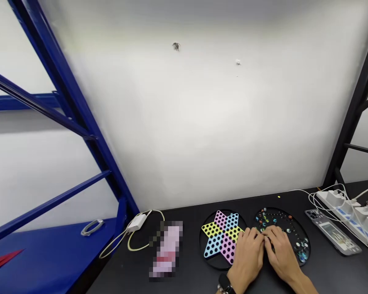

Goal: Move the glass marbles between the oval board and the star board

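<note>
A round black board bears a six-pointed star in pink, blue and yellow, dotted with dark holes. To its right lies a round black tray with glass marbles of several colours along its edge. My left hand rests over the star board's right edge, its fingers bent together. My right hand lies over the tray's left part, with its fingertips meeting those of my left hand. Both hands' fingers are closed, and whatever is between the fingertips is too small to name.
A blurred pink item lies left of the board, near a white adapter with a cable. At the right are a phone-like device and a loaded power strip. Blue metal framing stands at the left.
</note>
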A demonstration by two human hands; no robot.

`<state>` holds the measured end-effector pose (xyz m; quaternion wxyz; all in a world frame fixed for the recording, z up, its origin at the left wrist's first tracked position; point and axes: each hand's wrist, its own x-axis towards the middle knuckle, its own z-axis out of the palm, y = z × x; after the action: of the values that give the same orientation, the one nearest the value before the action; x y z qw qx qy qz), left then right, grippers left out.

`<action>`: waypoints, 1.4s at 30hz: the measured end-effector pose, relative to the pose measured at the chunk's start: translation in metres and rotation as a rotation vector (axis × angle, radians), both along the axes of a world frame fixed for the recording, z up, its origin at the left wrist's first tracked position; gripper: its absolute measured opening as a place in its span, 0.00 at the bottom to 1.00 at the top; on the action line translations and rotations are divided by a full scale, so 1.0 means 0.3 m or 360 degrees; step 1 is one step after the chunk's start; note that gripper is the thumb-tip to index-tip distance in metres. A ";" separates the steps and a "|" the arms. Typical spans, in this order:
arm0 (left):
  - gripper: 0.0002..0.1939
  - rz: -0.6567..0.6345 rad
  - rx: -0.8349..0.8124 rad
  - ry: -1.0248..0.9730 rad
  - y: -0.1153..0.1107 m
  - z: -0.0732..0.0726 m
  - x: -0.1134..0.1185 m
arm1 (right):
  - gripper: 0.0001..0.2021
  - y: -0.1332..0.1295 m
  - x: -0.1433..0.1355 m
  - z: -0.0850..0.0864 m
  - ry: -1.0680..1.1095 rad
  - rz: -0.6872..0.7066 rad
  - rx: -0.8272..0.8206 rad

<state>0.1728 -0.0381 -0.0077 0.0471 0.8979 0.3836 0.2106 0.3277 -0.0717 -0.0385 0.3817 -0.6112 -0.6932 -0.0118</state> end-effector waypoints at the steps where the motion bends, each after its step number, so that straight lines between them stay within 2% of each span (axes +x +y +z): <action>1: 0.09 0.0007 -0.0026 -0.0059 -0.002 0.005 -0.042 | 0.09 -0.008 -0.025 0.004 -0.0070 0.0076 0.0003; 4: 0.06 0.0013 -0.0073 -0.0150 -0.018 -0.007 -0.192 | 0.10 -0.030 -0.110 0.012 -0.0262 0.0302 -0.0022; 7: 0.06 -0.0040 -0.0028 -0.0136 -0.046 -0.054 -0.328 | 0.15 -0.042 -0.183 0.009 -0.0418 0.0513 -0.0102; 9: 0.07 -0.0043 -0.0016 -0.0128 -0.066 -0.077 -0.387 | 0.17 -0.045 -0.213 0.006 -0.0459 0.0559 -0.0203; 11: 0.08 0.0020 -0.0052 -0.0166 -0.080 -0.077 -0.416 | 0.16 -0.047 -0.227 0.004 -0.0447 0.0513 -0.0306; 14: 0.08 0.0125 -0.0131 -0.0253 -0.090 -0.044 -0.422 | 0.14 -0.049 -0.228 0.007 -0.0415 0.0442 -0.0387; 18: 0.08 0.0148 -0.0171 -0.0276 -0.089 -0.013 -0.416 | 0.14 -0.051 -0.228 0.009 -0.0399 0.0429 -0.0418; 32: 0.07 0.0137 -0.0225 -0.0340 -0.081 -0.018 -0.418 | 0.13 -0.048 -0.225 0.022 -0.0307 0.0434 -0.0555; 42: 0.07 0.0162 -0.0253 -0.0320 -0.076 -0.021 -0.421 | 0.12 -0.046 -0.225 0.012 -0.0306 0.0424 -0.0497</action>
<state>0.0464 -0.0610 -0.0140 0.1456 0.8451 0.4375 0.2707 0.2603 -0.0855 -0.0348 0.2127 -0.5620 -0.7945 0.0880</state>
